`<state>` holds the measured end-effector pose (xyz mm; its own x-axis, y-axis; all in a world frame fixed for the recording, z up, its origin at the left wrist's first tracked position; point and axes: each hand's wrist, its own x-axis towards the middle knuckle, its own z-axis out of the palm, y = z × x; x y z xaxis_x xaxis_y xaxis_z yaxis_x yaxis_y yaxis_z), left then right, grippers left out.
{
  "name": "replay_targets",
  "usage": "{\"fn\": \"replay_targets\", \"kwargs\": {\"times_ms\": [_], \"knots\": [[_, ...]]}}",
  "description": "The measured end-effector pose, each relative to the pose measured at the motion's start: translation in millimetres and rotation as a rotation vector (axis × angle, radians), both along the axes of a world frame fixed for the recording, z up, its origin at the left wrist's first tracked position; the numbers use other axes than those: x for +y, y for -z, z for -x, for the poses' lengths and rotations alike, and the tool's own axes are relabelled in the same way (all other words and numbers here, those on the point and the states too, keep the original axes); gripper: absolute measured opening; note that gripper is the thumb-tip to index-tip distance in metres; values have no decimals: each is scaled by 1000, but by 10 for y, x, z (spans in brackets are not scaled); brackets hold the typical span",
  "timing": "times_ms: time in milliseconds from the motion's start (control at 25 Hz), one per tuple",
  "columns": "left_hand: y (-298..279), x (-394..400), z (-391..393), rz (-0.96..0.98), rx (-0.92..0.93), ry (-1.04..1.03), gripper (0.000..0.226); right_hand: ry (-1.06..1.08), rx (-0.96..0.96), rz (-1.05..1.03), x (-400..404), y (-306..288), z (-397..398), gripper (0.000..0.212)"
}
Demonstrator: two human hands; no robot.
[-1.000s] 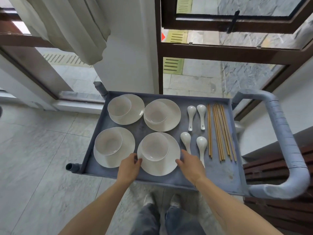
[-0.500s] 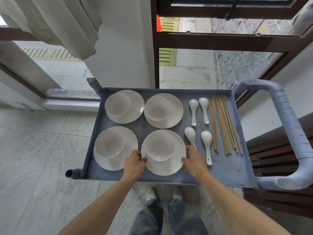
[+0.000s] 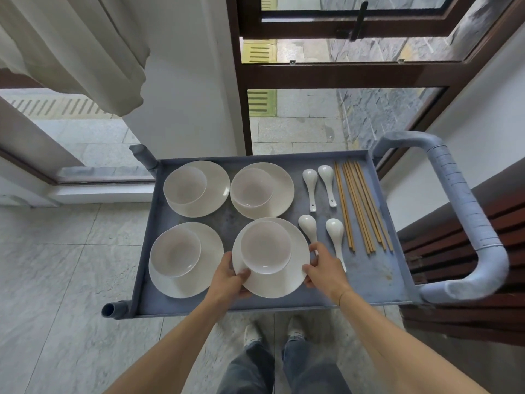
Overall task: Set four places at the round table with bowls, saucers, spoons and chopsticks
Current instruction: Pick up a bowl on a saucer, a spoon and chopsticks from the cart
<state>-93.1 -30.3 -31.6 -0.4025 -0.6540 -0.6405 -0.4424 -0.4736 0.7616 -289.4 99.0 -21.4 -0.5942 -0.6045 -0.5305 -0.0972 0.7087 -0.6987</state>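
A grey service cart (image 3: 366, 282) carries everything, sorted for quick pickup: four saucers, each with a bowl on it, fill its left side; four white spoons (image 3: 326, 183) and the chopsticks (image 3: 360, 206) lie along its right edge. At the near edge, the left hand (image 3: 230, 278) and right hand (image 3: 324, 268) pinch opposite rims of the near-right saucer (image 3: 272, 282), fingers curled beneath, so its bowl (image 3: 265, 247) likely travels level. The round table is not in view.

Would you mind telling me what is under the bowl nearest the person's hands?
The bowl sits on a white saucer, gripped at its edges by the left hand and right hand. The saucer's centre and the cart tray beneath it are covered.
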Motion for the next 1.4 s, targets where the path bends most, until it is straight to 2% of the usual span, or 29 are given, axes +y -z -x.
{"fn": "replay_targets", "kwargs": {"times_ms": [80, 200, 360, 520, 680, 840, 920, 1040, 1120, 1200, 1320, 1400], "knots": [[-14, -9, 1, -37, 55, -53, 38, 2, -15, 34, 28, -66, 32, 38], [-6, -18, -16, -50, 87, -101, 40, 44, -1, 95, 71, -121, 87, 16], [-24, -1, -31, -47, 99, -121, 38, 98, 379, -43, 56, -98, 273, 25], [-64, 5, -43, -41, 119, -134, 34, -95, 567, -263, -114, -39, 274, 28], [-98, -21, -38, -26, 144, -135, 32, -146, 543, -402, -353, -2, 293, 17], [-96, -49, -24, -24, 152, -143, 31, -335, 565, -544, -526, 12, 332, 18], [-101, -84, -29, -19, 151, -144, 31, -346, 571, -531, -550, 18, 323, 24], [-112, -146, -40, -17, 157, -140, 36, -229, 528, -402, -504, 14, 334, 21], [-108, -184, -33, -22, 166, -135, 38, -124, 574, -319, -449, -22, 399, 17], [-106, -218, 3, -26, 176, -123, 37, 23, 618, -270, -395, -84, 573, 21], [-103, -238, 100, -26, 195, -129, 38, 226, 606, -316, -330, -133, 1004, 25], [-100, -243, 176, -19, 204, -147, 37, 254, 604, -387, -309, -105, 1268, 29]]}}
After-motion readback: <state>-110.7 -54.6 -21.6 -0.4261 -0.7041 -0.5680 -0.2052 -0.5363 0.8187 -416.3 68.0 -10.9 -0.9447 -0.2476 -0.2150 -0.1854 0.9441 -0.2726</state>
